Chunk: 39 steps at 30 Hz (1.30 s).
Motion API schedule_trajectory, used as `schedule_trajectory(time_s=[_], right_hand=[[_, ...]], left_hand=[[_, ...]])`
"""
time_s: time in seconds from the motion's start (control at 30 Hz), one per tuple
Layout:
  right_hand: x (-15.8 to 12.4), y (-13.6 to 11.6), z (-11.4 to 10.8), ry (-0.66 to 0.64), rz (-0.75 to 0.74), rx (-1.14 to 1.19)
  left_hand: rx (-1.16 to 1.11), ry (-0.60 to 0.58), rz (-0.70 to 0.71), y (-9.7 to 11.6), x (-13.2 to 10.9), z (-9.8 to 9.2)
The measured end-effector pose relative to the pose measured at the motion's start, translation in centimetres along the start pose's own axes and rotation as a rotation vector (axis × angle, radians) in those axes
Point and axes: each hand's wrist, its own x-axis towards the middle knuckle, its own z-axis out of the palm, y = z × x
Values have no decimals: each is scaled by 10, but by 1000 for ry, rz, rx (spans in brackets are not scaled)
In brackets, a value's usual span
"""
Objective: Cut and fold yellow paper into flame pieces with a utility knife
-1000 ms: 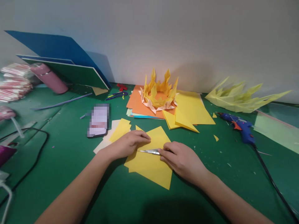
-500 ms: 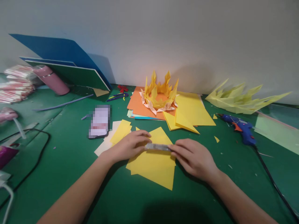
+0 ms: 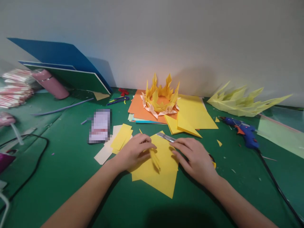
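My left hand (image 3: 136, 150) is closed, its fingers pinching a small folded piece of yellow paper (image 3: 155, 161) that tilts down toward me. My right hand (image 3: 193, 158) grips a pair of scissors (image 3: 165, 137). Their silver blades point up and to the left, and a bit of black and yellow handle shows beyond the hand. Both hands are over loose yellow paper sheets (image 3: 163, 182) on the green table. Smaller yellow paper strips (image 3: 122, 136) lie on pale paper just left of my left hand.
A phone (image 3: 101, 126) lies to the left. Behind stands a yellow folded-paper ring (image 3: 155, 103) on coloured sheets, with another pale yellow paper piece (image 3: 244, 103) at right. A blue glue gun (image 3: 247, 133) trails its cord on the right. A pink bottle (image 3: 51, 84) leans at back left.
The scissor blades have swung from lying level between my hands to pointing up and left, away from my left fingers. The folded yellow paper now shows below my left hand.
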Motion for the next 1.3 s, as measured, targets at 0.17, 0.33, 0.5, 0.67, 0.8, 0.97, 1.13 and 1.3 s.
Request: schedule_trajectory(time_s=[0.17,0.33,0.5,0.67,0.8,0.97,1.13,1.3], right_hand=[[1,-23,3,-193,-95,353],[2,-29,7,-52,-62,428],[0,-21,6,193,100,340],[1,2,-3,407,293,204],[4,22,-9,362,281,31],[4,39,-10,249,299,-216],[5,27,-16,281,244,-320],[4,-10,-3,-79,-163,37]], left_hand=[[56,214,125,0,2,6],[0,247,196,4,4,5],[-38,242,72,3,1,-1],[23,405,-394,-10,-6,-13],[66,345,-641,-16,-7,-24],[258,159,-817,-14,-2,-30],[450,256,-699,-20,-7,-22],[474,340,-470,-20,-9,-17]])
